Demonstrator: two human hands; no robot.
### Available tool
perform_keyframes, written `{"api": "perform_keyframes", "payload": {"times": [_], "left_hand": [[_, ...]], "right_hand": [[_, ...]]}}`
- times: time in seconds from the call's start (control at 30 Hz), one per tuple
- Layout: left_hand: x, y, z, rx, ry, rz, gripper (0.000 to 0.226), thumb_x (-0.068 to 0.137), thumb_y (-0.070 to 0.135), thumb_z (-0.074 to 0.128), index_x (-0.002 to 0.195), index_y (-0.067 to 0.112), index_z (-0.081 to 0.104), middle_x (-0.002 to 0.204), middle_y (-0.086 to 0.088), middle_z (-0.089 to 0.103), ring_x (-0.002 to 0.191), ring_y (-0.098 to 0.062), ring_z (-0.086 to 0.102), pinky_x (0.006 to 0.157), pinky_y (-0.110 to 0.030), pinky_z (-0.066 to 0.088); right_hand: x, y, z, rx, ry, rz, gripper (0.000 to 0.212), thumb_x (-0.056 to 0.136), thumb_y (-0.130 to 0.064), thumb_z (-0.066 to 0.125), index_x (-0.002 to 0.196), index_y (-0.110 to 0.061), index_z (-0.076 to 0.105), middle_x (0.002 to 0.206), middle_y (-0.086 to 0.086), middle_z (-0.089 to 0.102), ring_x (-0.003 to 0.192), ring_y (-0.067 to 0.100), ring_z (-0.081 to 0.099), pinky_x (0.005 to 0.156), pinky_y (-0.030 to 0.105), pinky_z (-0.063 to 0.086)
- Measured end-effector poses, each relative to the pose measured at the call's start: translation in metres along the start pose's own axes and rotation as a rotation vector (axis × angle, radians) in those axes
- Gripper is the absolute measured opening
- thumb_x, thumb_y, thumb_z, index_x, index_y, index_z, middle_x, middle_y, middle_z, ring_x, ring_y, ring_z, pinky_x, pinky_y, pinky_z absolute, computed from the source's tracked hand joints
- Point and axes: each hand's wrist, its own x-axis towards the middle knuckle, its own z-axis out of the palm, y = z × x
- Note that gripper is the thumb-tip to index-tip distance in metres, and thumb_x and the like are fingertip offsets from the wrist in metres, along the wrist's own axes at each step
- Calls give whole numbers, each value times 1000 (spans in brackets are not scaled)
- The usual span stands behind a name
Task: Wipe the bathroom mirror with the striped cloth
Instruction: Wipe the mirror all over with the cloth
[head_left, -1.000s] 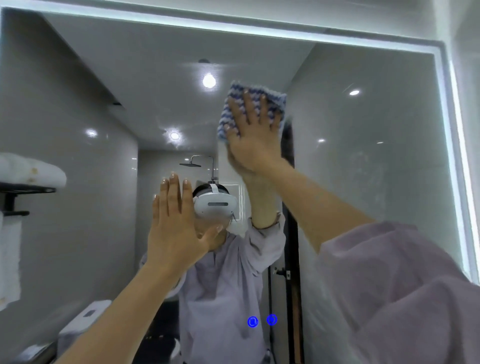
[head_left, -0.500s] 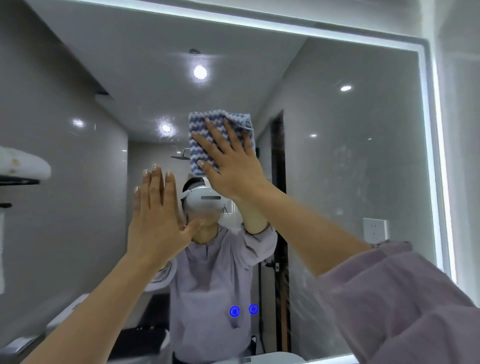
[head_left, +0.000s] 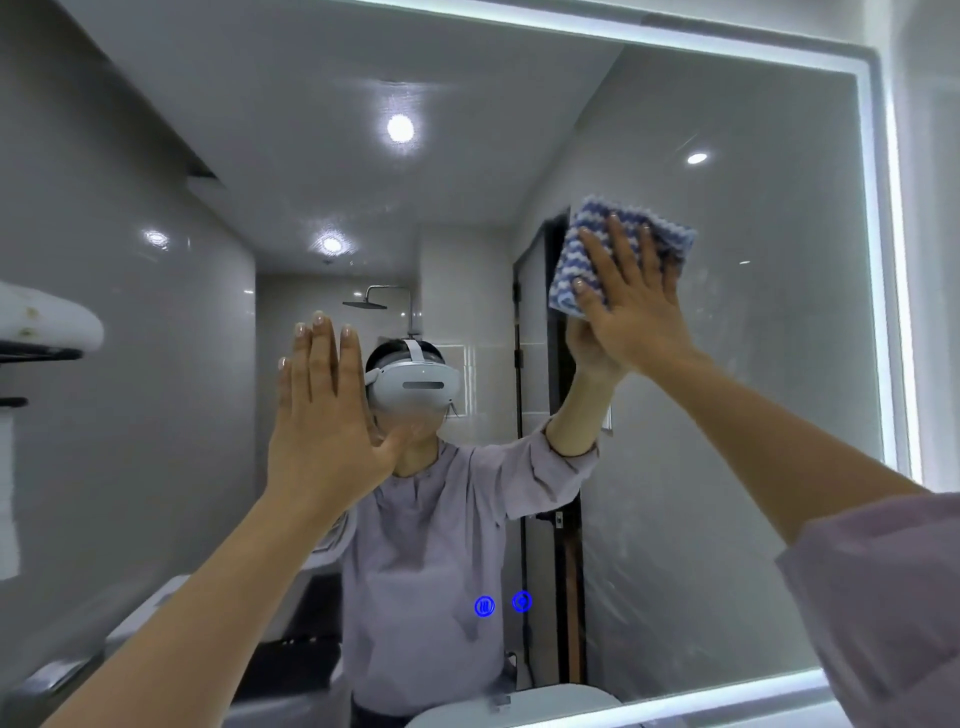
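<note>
The bathroom mirror (head_left: 753, 395) fills the view, framed by a lit white strip. A folded blue-and-white striped cloth (head_left: 587, 244) lies flat against the glass, right of centre. My right hand (head_left: 631, 301) presses it to the mirror with straight, spread fingers. My left hand (head_left: 324, 415) is raised at the mirror left of centre, palm forward with fingers straight and together, holding nothing. Whether it touches the glass I cannot tell. Faint smears show on the mirror's right part.
Two blue touch icons (head_left: 501, 604) glow low on the mirror. The lit frame edge (head_left: 901, 312) runs down the right, with wall beyond. At the left edge a shelf with a white towel (head_left: 36, 322) shows. A white basin rim (head_left: 519, 706) sits below.
My right hand has slid the cloth from the upper middle of the mirror down and then to the right. My left hand has stayed raised at about the same place.
</note>
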Motion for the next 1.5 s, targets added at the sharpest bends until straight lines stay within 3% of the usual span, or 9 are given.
{"api": "perform_keyframes", "payload": {"times": [0.47, 0.67, 0.73, 0.83, 1.0, 1.2, 1.3, 1.5], "left_hand": [[1, 3, 0, -14, 5, -12, 109, 80, 64, 51, 148, 9, -14, 156, -15, -21, 138, -20, -31, 115, -40, -13], [1, 3, 0, 0, -12, -23, 110, 80, 63, 52, 144, 10, -20, 156, -15, -22, 143, -27, -25, 115, -42, -11], [1, 4, 0, -1, -9, -24, 110, 80, 63, 52, 144, 10, -20, 156, -15, -22, 143, -28, -23, 116, -42, -10], [1, 3, 0, -5, 0, -17, 110, 80, 62, 52, 142, 11, -22, 156, -15, -23, 143, -28, -24, 116, -42, -10], [2, 3, 2, 3, -1, -19, 111, 80, 63, 52, 143, 11, -23, 156, -15, -23, 143, -27, -25, 115, -41, -12], [1, 1, 2, -5, -11, -19, 110, 80, 64, 51, 143, 12, -23, 155, -14, -24, 143, -26, -25, 116, -41, -11], [1, 0, 1, -5, -5, -11, 109, 80, 63, 52, 147, 10, -16, 156, -15, -21, 144, -27, -22, 117, -42, -9], [1, 0, 1, 6, 5, -6, 108, 79, 65, 50, 149, 9, -11, 157, -15, -19, 144, -27, -21, 116, -41, -9]], "right_hand": [[-9, -36, 16, 56, 30, 238, 62, 99, -52, 16, 150, -30, -10, 159, -1, -16, 144, 26, -20, 104, 41, -28], [-26, -82, 7, 40, -74, 75, 68, 98, -50, 18, 151, -19, -14, 156, 10, -24, 141, 31, -26, 105, 47, -29], [-33, -101, 8, -63, -122, -47, 69, 97, -48, 18, 150, -18, -15, 155, 13, -26, 141, 36, -25, 111, 58, -19], [-42, -115, 9, -115, -138, -163, 68, 98, -48, 20, 150, -21, -14, 156, 11, -23, 141, 37, -24, 113, 58, -11], [-44, -116, 12, -32, -105, -167, 68, 98, -48, 29, 151, -26, -8, 158, 5, -19, 142, 32, -24, 113, 53, -18], [-41, -103, 16, -14, -76, -192, 66, 97, -50, 30, 151, -31, -3, 160, 0, -13, 144, 26, -21, 115, 51, -12], [-39, -92, 15, -31, -58, -206, 66, 95, -51, 26, 152, -31, -1, 160, -1, -11, 142, 19, -24, 115, 49, -14], [-35, -53, 11, -53, -81, -138, 69, 89, -62, 8, 150, -35, -9, 159, -3, -15, 144, 23, -21, 115, 47, -16]]}}
